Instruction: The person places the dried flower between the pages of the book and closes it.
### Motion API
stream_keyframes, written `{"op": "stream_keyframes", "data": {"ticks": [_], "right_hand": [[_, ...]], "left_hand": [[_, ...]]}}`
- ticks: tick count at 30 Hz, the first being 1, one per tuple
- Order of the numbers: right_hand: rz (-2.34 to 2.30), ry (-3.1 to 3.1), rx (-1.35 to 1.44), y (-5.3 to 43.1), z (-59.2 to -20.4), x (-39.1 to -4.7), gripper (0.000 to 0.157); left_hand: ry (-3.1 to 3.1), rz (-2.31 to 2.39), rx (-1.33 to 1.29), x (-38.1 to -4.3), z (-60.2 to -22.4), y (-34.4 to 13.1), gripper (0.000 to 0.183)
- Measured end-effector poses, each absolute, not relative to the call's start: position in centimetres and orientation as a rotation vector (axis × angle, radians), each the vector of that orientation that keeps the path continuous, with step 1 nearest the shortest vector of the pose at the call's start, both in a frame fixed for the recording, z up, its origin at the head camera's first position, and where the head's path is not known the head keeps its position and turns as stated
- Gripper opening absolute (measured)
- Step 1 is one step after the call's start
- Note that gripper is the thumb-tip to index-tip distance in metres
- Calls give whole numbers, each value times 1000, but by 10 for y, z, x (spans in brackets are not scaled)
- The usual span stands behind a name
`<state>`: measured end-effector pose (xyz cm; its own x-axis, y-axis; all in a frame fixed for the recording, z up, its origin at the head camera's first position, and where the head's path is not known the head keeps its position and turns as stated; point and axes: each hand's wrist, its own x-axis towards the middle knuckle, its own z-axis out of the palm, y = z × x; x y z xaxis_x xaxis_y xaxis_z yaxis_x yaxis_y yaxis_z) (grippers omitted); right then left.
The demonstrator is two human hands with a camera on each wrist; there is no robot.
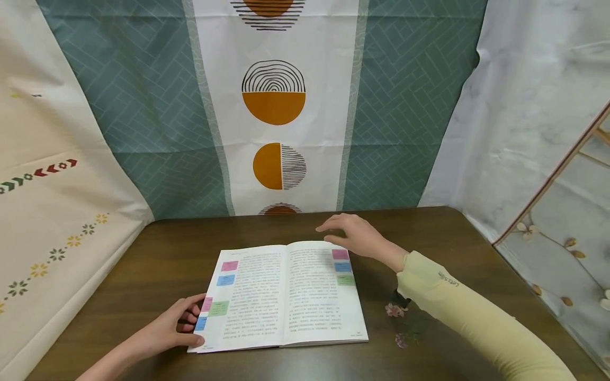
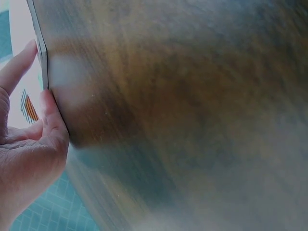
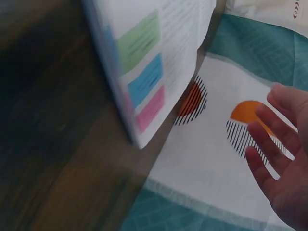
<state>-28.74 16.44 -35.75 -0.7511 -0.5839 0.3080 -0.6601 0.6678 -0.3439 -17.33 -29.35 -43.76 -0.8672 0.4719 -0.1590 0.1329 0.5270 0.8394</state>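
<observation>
An open book (image 1: 259, 296) lies on the dark wooden table, with printed text on both pages. Pink, blue and green sticky notes mark its outer margins. At its left edge, my left hand (image 1: 173, 323) holds the book, the thumb on the lower page corner and the other fingers bent along the side. The left wrist view shows the left hand (image 2: 33, 130) at the book's edge, much of the book out of frame. My right hand (image 1: 357, 234) hovers near the top right corner with nothing in it. Its fingers are loosely spread in the right wrist view (image 3: 284, 149).
Brown wooden table (image 1: 171, 243) surrounds the book. A patterned teal and white curtain (image 1: 329, 106) hangs behind the table's far edge. Small pink and purple flower shapes (image 1: 395, 310) show on the table beneath the right sleeve (image 1: 467, 301). Light cloths hang at both sides.
</observation>
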Motion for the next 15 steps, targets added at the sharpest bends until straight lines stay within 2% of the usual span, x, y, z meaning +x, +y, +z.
{"op": "stream_keyframes", "data": {"ticks": [15], "right_hand": [[665, -2584, 798, 226, -366, -249, 27]], "left_hand": [[2416, 1273, 508, -174, -439, -294, 90]]}}
